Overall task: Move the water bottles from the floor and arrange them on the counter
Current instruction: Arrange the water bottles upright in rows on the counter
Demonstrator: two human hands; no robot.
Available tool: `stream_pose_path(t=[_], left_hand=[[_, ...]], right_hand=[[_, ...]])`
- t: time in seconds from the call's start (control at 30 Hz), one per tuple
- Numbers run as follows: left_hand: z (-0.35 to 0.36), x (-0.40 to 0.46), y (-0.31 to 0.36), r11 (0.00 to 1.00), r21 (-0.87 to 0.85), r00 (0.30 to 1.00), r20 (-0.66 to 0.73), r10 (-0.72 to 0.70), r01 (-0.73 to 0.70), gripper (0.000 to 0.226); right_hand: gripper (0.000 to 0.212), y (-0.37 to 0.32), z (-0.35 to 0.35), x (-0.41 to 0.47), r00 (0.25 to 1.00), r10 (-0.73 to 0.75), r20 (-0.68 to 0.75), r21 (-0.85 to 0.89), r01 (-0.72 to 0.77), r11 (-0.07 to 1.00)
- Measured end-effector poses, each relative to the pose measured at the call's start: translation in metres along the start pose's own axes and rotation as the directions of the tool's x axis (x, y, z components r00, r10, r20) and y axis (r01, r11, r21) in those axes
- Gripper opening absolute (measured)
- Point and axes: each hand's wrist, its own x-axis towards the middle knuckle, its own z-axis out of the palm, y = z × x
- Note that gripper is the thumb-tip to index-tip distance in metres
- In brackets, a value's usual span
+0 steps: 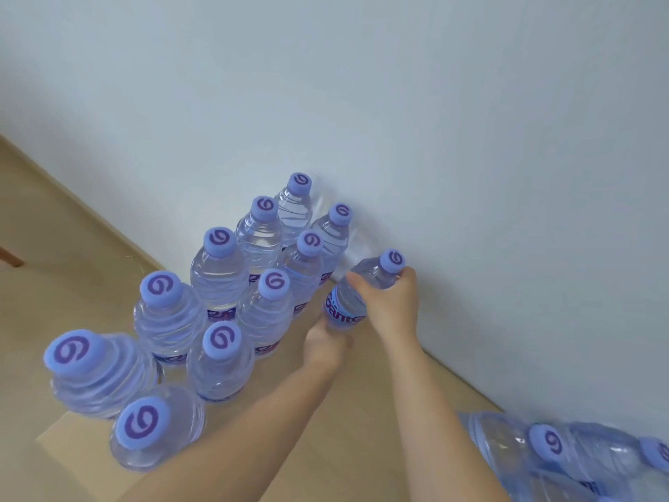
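Several clear water bottles (217, 269) with lilac caps stand upright in two rows on a light wooden counter (354, 400), running back toward the white wall. One more bottle (347, 306) is tilted with its cap toward the wall, at the far right end of the rows. My right hand (389, 302) grips its upper body and neck. My left hand (325, 344) holds it from below at its base. The bottle's lower end is hidden by my left hand.
A plastic-wrapped pack of more bottles (564, 454) lies at the bottom right against the white wall (398, 103). The counter's near-left corner (47, 434) drops off to a beige floor (43, 230) below.
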Motion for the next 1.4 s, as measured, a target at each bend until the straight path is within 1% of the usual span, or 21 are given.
stream_pose_path(t=[0.1, 0.3, 0.43, 0.5, 0.57, 0.6, 0.67, 0.7, 0.77, 0.8, 0.87, 0.93, 1.0, 1.07, 1.1, 1.13, 1.17, 1.2, 1.23, 1.3, 1.4], left_hand=[[0.006, 0.008, 0.005, 0.998, -0.07, 1.0, -0.024, -0.003, 0.002, 0.038], [0.01, 0.024, 0.008, 0.992, -0.114, 0.998, -0.019, 0.051, -0.053, 0.053], [0.007, 0.027, 0.004, 0.997, -0.055, 0.999, 0.002, 0.052, -0.052, 0.059], [0.006, 0.024, 0.005, 0.998, -0.024, 0.999, 0.017, 0.051, -0.05, 0.066], [0.006, 0.016, 0.006, 0.998, 0.035, 0.998, 0.023, 0.055, -0.056, 0.068], [0.007, 0.009, 0.004, 0.996, 0.076, 0.998, 0.047, 0.053, -0.056, 0.07], [0.01, -0.007, -0.006, 0.986, 0.153, 0.986, 0.163, 0.038, -0.064, 0.073], [0.013, -0.017, -0.012, 0.978, 0.197, 0.972, 0.235, 0.026, -0.074, 0.071], [0.018, -0.036, -0.024, 0.96, 0.262, 0.942, 0.336, 0.003, -0.096, 0.066], [0.022, -0.044, -0.029, 0.956, 0.275, 0.932, 0.363, -0.007, -0.1, 0.067], [0.031, -0.058, -0.036, 0.943, 0.305, 0.909, 0.417, -0.007, -0.133, 0.068], [0.041, -0.071, -0.04, 0.917, 0.349, 0.876, 0.481, 0.002, -0.194, 0.066], [0.052, -0.079, -0.043, 0.902, 0.363, 0.851, 0.525, 0.01, -0.235, 0.064], [0.058, -0.084, -0.043, 0.892, 0.368, 0.834, 0.551, 0.019, -0.263, 0.062], [0.06, -0.086, -0.042, 0.887, 0.368, 0.827, 0.562, 0.027, -0.279, 0.061], [0.062, -0.087, -0.041, 0.884, 0.366, 0.821, 0.57, 0.034, -0.291, 0.06], [0.062, -0.087, -0.041, 0.879, 0.369, 0.817, 0.575, 0.038, -0.301, 0.059], [0.062, -0.088, -0.04, 0.874, 0.373, 0.814, 0.58, 0.042, -0.311, 0.059], [0.061, -0.089, -0.04, 0.869, 0.375, 0.811, 0.583, 0.048, -0.321, 0.059], [0.055, -0.09, -0.039, 0.861, 0.382, 0.809, 0.585, 0.055, -0.335, 0.063], [0.037, -0.088, -0.041, 0.847, 0.412, 0.814, 0.58, 0.039, -0.335, 0.069]], right_hand=[[0.068, 0.001, 0.011, 0.006, 1.0, 0.012, -0.015, -0.011, -0.012, 1.0], [0.074, 0.0, 0.022, 0.019, 0.999, 0.036, -0.025, 0.08, -0.034, 0.996], [0.075, 0.003, 0.025, 0.017, 0.999, 0.005, -0.038, 0.072, -0.002, 0.997], [0.075, 0.003, 0.021, 0.016, 1.0, 0.016, 0.003, 0.08, -0.016, 0.997], [0.077, 0.005, 0.01, 0.008, 0.997, 0.048, 0.067, 0.115, -0.055, 0.992], [0.076, 0.008, 0.001, 0.0, 0.995, 0.049, 0.087, 0.128, -0.06, 0.99], [0.063, 0.019, -0.02, -0.025, 0.998, -0.001, 0.065, 0.13, -0.008, 0.991], [0.053, 0.026, -0.032, -0.04, 0.999, -0.038, 0.017, 0.122, 0.036, 0.992], [0.035, 0.04, -0.057, -0.071, 0.984, -0.109, -0.144, 0.112, 0.125, 0.986], [0.029, 0.047, -0.069, -0.084, 0.961, -0.133, -0.243, 0.11, 0.163, 0.98], [0.024, 0.057, -0.091, -0.105, 0.89, -0.13, -0.437, 0.12, 0.201, 0.972], [0.026, 0.064, -0.107, -0.117, 0.789, -0.109, -0.605, 0.1, 0.211, 0.972], [0.037, 0.071, -0.115, -0.122, 0.681, -0.123, -0.722, 0.03, 0.209, 0.978], [0.047, 0.078, -0.119, -0.122, 0.619, -0.11, -0.777, 0.018, 0.197, 0.98], [0.051, 0.082, -0.12, -0.12, 0.613, -0.07, -0.787, 0.051, 0.178, 0.983], [0.055, 0.085, -0.122, -0.117, 0.633, 0.002, -0.774, 0.117, 0.139, 0.983], [0.057, 0.089, -0.124, -0.112, 0.673, 0.097, -0.733, 0.2, 0.077, 0.977], [0.057, 0.094, -0.126, -0.109, 0.715, 0.184, -0.674, 0.265, 0.002, 0.964], [0.052, 0.1, -0.127, -0.105, 0.752, 0.225, -0.62, 0.275, -0.061, 0.96], [0.043, 0.108, -0.126, -0.103, 0.799, 0.202, -0.566, 0.198, -0.106, 0.974], [0.035, 0.11, -0.125, -0.102, 0.807, 0.13, -0.577, 0.121, -0.073, 0.99]])
